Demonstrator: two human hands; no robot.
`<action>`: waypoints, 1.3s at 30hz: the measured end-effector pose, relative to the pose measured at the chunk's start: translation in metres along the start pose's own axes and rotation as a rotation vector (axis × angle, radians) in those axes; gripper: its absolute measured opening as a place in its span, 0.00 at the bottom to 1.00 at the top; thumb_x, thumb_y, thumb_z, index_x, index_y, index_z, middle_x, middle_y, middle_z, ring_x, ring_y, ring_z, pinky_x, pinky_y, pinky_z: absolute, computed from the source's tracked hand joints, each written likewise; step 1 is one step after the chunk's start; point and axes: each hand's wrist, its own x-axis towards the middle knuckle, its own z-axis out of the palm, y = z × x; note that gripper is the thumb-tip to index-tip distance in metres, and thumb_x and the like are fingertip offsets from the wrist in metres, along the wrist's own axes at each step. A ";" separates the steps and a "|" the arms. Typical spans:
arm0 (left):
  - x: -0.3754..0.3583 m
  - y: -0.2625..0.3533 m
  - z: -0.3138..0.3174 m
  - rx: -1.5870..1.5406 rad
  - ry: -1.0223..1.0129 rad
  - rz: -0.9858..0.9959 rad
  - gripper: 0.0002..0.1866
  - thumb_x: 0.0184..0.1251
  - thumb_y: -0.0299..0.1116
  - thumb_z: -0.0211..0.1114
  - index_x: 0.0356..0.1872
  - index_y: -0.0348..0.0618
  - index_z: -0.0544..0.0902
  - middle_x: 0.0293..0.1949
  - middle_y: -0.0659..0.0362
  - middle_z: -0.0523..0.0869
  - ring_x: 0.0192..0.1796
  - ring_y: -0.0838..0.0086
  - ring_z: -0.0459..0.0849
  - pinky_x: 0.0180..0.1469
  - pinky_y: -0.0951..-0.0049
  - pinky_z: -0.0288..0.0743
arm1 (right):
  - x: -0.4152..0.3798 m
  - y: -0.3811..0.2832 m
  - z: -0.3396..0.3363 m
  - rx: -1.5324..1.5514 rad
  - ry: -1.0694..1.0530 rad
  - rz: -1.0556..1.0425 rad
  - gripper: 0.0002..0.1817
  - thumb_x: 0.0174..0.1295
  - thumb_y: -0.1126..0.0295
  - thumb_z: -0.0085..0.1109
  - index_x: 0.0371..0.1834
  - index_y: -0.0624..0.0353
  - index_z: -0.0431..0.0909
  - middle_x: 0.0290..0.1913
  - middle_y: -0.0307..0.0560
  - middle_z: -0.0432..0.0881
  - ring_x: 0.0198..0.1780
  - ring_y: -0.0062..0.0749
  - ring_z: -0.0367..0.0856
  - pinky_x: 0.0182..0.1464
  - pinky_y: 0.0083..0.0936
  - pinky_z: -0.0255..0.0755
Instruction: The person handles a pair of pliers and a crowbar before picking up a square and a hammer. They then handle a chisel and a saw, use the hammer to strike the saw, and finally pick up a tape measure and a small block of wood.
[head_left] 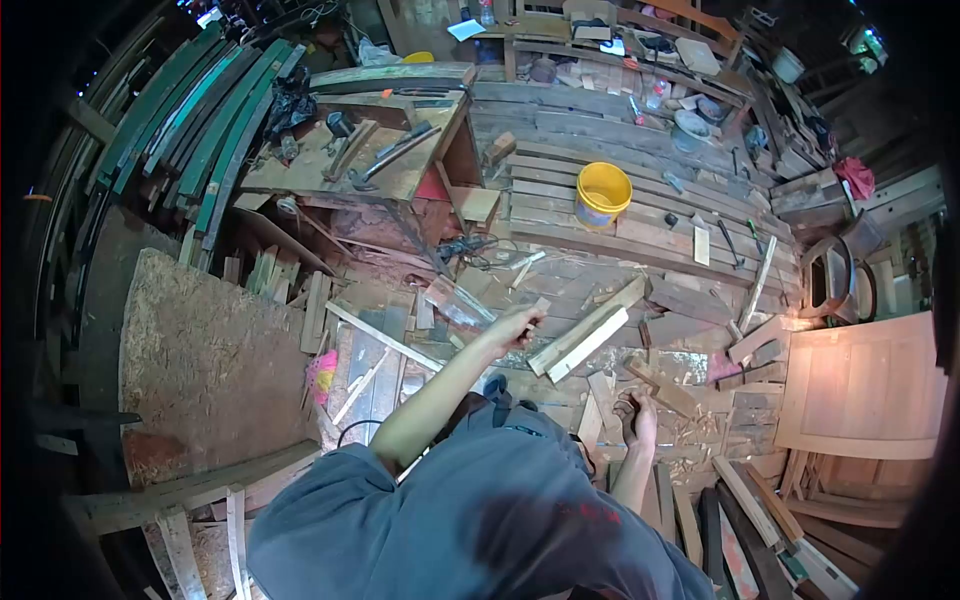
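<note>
Grey shirt [440,525]: nearest, across the bottom.
Left hand [518,327]: fingers curled; cannot tell whether gripping.
Pale-faced timber [590,343]: just beside the left fingers, short of the slatted platform [540,205]'s near edge.
Right hand [642,415]: fingers bent, grip unclear, near a brown offcut [662,388].

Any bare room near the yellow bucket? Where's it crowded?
Free: slatted platform left of the yellow bucket, toward the wood block; grey planks just behind the bucket.
Crowded: floor between left hand and right hand, with the pale wood strip and offcuts.
</note>
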 end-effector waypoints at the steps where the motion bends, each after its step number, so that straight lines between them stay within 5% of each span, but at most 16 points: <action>1: -0.001 -0.004 -0.010 -0.050 0.000 -0.003 0.09 0.64 0.38 0.58 0.28 0.46 0.74 0.24 0.68 0.71 0.19 0.87 0.67 0.17 0.84 0.56 | 0.005 0.003 0.007 -0.012 -0.008 0.024 0.08 0.63 0.68 0.48 0.38 0.60 0.73 0.31 0.50 0.77 0.28 0.37 0.78 0.31 0.32 0.74; 9: -0.024 -0.010 -0.094 -0.187 0.083 -0.043 0.08 0.65 0.36 0.57 0.28 0.47 0.75 0.20 0.69 0.70 0.20 0.85 0.68 0.20 0.82 0.58 | 0.032 0.003 0.075 -0.159 -0.163 0.047 0.08 0.63 0.70 0.46 0.37 0.64 0.72 0.30 0.51 0.77 0.29 0.37 0.78 0.32 0.29 0.75; 14: -0.090 0.035 -0.180 -0.101 0.412 0.318 0.08 0.63 0.39 0.59 0.33 0.47 0.81 0.27 0.67 0.79 0.25 0.83 0.74 0.25 0.81 0.65 | 0.060 0.019 0.103 -0.243 -0.166 0.193 0.07 0.62 0.71 0.48 0.36 0.62 0.72 0.31 0.49 0.78 0.31 0.37 0.80 0.30 0.29 0.76; 17: -0.190 0.086 -0.246 0.072 0.784 0.612 0.09 0.65 0.38 0.57 0.33 0.44 0.79 0.27 0.67 0.78 0.28 0.84 0.73 0.29 0.82 0.65 | 0.065 0.029 0.136 -0.240 -0.217 0.209 0.04 0.61 0.72 0.51 0.36 0.60 0.73 0.30 0.44 0.76 0.29 0.31 0.77 0.32 0.25 0.75; 18: -0.230 0.101 -0.266 0.122 0.908 0.733 0.09 0.65 0.37 0.57 0.33 0.43 0.79 0.27 0.67 0.77 0.28 0.84 0.72 0.30 0.82 0.64 | 0.091 0.036 0.130 -0.305 -0.464 0.203 0.07 0.64 0.69 0.48 0.39 0.58 0.74 0.34 0.43 0.78 0.34 0.29 0.77 0.32 0.24 0.74; 19: -0.273 0.117 -0.282 0.127 1.023 0.844 0.08 0.65 0.35 0.57 0.33 0.42 0.79 0.26 0.67 0.76 0.29 0.84 0.70 0.32 0.82 0.63 | 0.085 0.037 0.149 -0.340 -0.369 0.202 0.07 0.63 0.69 0.50 0.39 0.57 0.75 0.34 0.41 0.77 0.33 0.27 0.76 0.31 0.22 0.72; 23: -0.467 0.176 -0.302 0.540 1.632 1.065 0.07 0.65 0.33 0.59 0.33 0.39 0.79 0.26 0.65 0.77 0.31 0.82 0.72 0.35 0.78 0.66 | 0.124 0.059 0.173 -0.345 -0.501 0.313 0.09 0.62 0.64 0.50 0.35 0.58 0.74 0.30 0.44 0.76 0.31 0.35 0.75 0.31 0.28 0.70; 25: -0.542 0.200 -0.303 0.488 1.787 1.352 0.08 0.62 0.33 0.62 0.29 0.37 0.80 0.29 0.61 0.82 0.32 0.81 0.74 0.38 0.78 0.69 | 0.137 0.063 0.189 -0.439 -0.580 0.360 0.09 0.61 0.64 0.51 0.34 0.57 0.74 0.29 0.44 0.77 0.28 0.35 0.74 0.31 0.28 0.70; 27: -0.612 0.212 -0.319 0.736 2.066 1.417 0.09 0.64 0.34 0.62 0.29 0.40 0.79 0.23 0.68 0.75 0.25 0.86 0.70 0.29 0.83 0.63 | 0.147 0.072 0.201 -0.520 -0.577 0.340 0.09 0.61 0.64 0.51 0.34 0.58 0.73 0.28 0.45 0.77 0.25 0.34 0.75 0.28 0.28 0.71; 30: -0.675 0.222 -0.304 0.560 2.379 1.160 0.12 0.63 0.41 0.64 0.30 0.41 0.81 0.20 0.67 0.74 0.25 0.85 0.70 0.29 0.80 0.64 | 0.129 0.065 0.225 -0.522 -0.636 0.295 0.10 0.62 0.65 0.49 0.36 0.59 0.74 0.28 0.47 0.78 0.25 0.35 0.76 0.26 0.28 0.71; 31: -0.685 0.223 -0.288 0.481 2.456 1.041 0.17 0.57 0.46 0.66 0.32 0.41 0.82 0.25 0.57 0.83 0.32 0.72 0.80 0.38 0.73 0.71 | 0.132 0.064 0.223 -0.528 -0.630 0.304 0.10 0.62 0.65 0.49 0.36 0.59 0.74 0.29 0.47 0.78 0.25 0.35 0.76 0.26 0.28 0.71; 32: -0.695 0.221 -0.286 0.453 2.508 0.951 0.17 0.57 0.47 0.66 0.32 0.42 0.83 0.26 0.57 0.83 0.33 0.70 0.82 0.39 0.72 0.72 | 0.135 0.064 0.224 -0.533 -0.626 0.313 0.09 0.62 0.65 0.49 0.36 0.59 0.74 0.29 0.47 0.78 0.25 0.35 0.77 0.25 0.28 0.71; 39: -0.759 0.199 -0.271 0.500 2.676 0.629 0.21 0.56 0.52 0.64 0.37 0.43 0.84 0.40 0.53 0.87 0.46 0.62 0.84 0.51 0.67 0.73 | 0.158 0.079 0.206 -0.516 -0.637 0.321 0.11 0.63 0.63 0.47 0.37 0.60 0.74 0.28 0.46 0.78 0.25 0.34 0.77 0.25 0.29 0.71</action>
